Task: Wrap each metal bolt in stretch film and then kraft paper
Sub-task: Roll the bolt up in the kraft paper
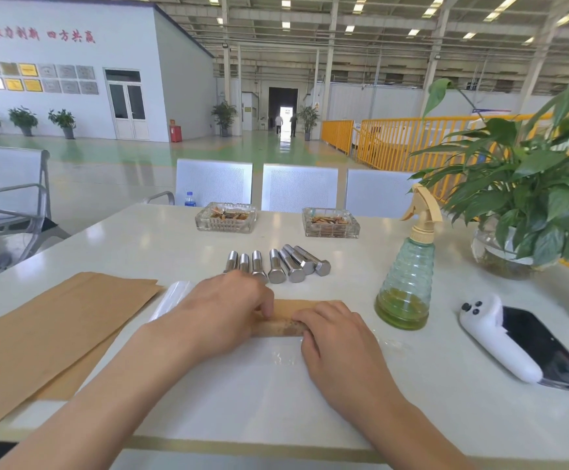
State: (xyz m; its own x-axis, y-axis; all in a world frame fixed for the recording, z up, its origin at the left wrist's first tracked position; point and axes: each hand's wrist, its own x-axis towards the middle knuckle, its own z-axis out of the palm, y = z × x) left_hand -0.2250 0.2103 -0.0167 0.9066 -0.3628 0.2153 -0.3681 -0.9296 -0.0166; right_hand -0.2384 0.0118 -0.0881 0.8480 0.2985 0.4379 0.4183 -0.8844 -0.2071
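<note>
Steel bolts (278, 264) lie beyond both hands (278, 320); spray bottle (408, 279) right.

Bolts (278, 264), centre frame: bright smooth metal, satin sheen. Kraft paper sheets (45, 334), lower left: matt brown paper; film roll (171, 300) beside them: clear glossy plastic. Table (259, 395): glossy pale surface; ashtrays (226, 217), upper centre: clear ribbed glass.
</note>
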